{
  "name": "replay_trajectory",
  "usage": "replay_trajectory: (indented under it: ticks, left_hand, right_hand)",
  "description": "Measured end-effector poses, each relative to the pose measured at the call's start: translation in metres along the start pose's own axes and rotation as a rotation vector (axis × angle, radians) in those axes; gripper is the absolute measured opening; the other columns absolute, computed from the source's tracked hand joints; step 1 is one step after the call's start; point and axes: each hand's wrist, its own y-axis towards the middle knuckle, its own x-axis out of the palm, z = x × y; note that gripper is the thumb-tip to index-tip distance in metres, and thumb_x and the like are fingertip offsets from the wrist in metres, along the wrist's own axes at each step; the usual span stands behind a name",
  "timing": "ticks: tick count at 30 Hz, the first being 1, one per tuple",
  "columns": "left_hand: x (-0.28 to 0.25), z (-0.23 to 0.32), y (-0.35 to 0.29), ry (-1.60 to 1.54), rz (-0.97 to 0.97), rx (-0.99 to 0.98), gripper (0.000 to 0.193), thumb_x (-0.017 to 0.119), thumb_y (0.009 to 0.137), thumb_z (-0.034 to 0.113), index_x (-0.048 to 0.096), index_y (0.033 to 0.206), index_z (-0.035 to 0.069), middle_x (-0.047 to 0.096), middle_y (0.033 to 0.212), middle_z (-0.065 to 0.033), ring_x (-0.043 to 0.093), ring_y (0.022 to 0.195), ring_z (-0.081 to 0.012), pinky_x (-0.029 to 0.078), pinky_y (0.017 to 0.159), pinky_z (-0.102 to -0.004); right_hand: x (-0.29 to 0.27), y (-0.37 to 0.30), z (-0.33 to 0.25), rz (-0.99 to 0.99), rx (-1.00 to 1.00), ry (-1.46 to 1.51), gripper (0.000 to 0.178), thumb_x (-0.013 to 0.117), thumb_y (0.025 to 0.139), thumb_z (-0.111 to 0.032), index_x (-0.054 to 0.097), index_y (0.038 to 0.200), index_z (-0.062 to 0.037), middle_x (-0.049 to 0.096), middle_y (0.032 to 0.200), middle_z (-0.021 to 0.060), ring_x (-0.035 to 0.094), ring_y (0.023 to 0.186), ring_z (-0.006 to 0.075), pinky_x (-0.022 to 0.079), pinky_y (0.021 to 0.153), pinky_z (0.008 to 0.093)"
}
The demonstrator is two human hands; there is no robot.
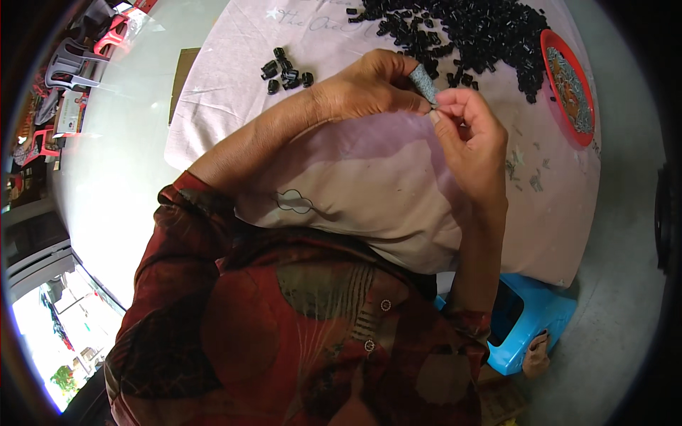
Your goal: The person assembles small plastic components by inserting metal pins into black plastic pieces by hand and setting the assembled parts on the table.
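containers first: red plastic bowl (585, 140), right of the grip, reads oval from this angle. it holds lots of thin grey metal bits (584, 117), with orange-brown showing between them.

grip: left hand (376, 89) and right hand (472, 128) meet at the fingertips, both pinched on one small piece (434, 106). the piece sits right at the meeting point, above the near part of the table. looks greyish; mostly covered by fingers, can't tell its shape. left index finger wears a wrap (424, 84), blue-grey, speckled, fabric-like.

around it: big heap of black parts (490, 35) past the grip, spreading right. short, chunky, glossy, look like plastic. small cluster (289, 74) of similar ones left of the grip, beyond the left wrist. loose metal slivers (536, 183) right of the grip and nearer the body. all on a pale pink tablecloth (369, 170), creased, cloud outline (293, 201) printed left of and nearer than the grip. blue plastic stool (550, 316), smooth, rounded opening, nearer and right of the grip, past the table edge.
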Motion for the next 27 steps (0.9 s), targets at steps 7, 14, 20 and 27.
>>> replay_trajectory:
  ticks: [7, 14, 20, 27]
  left_hand:
    - [-0.013, 0.014, 0.015, 0.775, 0.356, 0.195, 0.016, 0.071, 0.084, 0.021, 0.069, 0.091, 0.006, 0.067, 0.077, -0.0127, 0.067, 0.071, -0.023, 0.053, 0.068, -0.0345]
    - [-0.038, -0.012, 0.034, 1.064, 0.4, 0.331, 0.02, 0.069, 0.08, 0.022, 0.07, 0.095, 0.008, 0.068, 0.086, -0.0163, 0.066, 0.084, -0.036, 0.053, 0.076, -0.0438]
    - [-0.035, -0.007, 0.025, 1.007, 0.416, 0.323, 0.02, 0.068, 0.08, 0.018, 0.068, 0.094, 0.004, 0.067, 0.082, -0.0192, 0.066, 0.079, -0.0363, 0.053, 0.072, -0.0428]
    - [-0.031, -0.002, 0.025, 0.203, 0.33, 0.021, 0.015, 0.064, 0.094, 0.016, 0.067, 0.099, 0.003, 0.068, 0.084, -0.0044, 0.062, 0.075, -0.0105, 0.049, 0.066, -0.0238]
  right_hand:
    - [-0.011, 0.0, 0.005, 0.077, -0.131, -0.45, 0.027, 0.054, 0.09, 0.001, 0.065, 0.114, 0.0008, 0.065, 0.088, 0.0084, 0.056, 0.072, 0.0094, 0.048, 0.067, 0.0246]
    - [-0.01, 0.002, 0.004, 0.156, 0.064, -0.186, 0.025, 0.053, 0.087, -0.002, 0.065, 0.11, 0.0012, 0.065, 0.085, 0.0115, 0.056, 0.07, 0.017, 0.048, 0.067, 0.0308]
    - [-0.009, 0.001, 0.005, 0.205, 0.058, -0.01, 0.016, 0.057, 0.087, -0.002, 0.062, 0.101, 0.0027, 0.062, 0.083, 0.0053, 0.052, 0.07, 0.0093, 0.045, 0.065, 0.0256]
    - [-0.003, 0.002, -0.003, 0.28, 0.032, 0.111, 0.016, 0.06, 0.089, -0.002, 0.064, 0.104, 0.0029, 0.063, 0.086, 0.0022, 0.053, 0.074, 0.0072, 0.045, 0.068, 0.0223]
